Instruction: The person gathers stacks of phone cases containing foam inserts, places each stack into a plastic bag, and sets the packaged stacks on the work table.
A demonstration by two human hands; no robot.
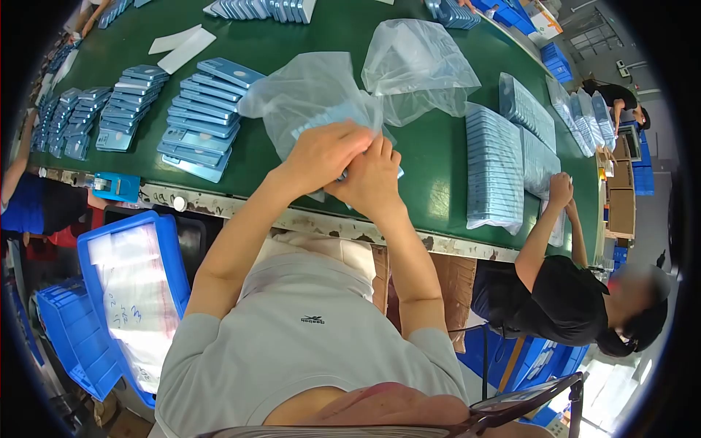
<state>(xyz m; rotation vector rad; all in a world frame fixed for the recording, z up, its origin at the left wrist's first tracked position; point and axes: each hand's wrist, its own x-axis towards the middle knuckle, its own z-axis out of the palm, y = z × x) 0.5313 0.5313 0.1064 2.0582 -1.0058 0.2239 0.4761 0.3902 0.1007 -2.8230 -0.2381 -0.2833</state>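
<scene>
My left hand (321, 155) and my right hand (371, 177) meet over the near part of the green table. Both have their fingers curled and pressed together on a clear plastic bag (299, 84). Pale blue flat pieces (330, 117) show through the bag, partly covered by my hands. The exact grip of the fingertips is hidden. Just beyond, to the right, another crumpled clear bag (412, 62) lies on the table. To the left of my hands stands a fanned stack of blue flat cases (203, 109).
More blue stacks (131, 106) line the green table (431, 164) leftward. Filled clear packs (495, 168) lie at right, near a co-worker's hand (560, 188). A tape dispenser (117, 187) sits by the front edge. Below left is a blue crate (175, 270) holding plastic bags.
</scene>
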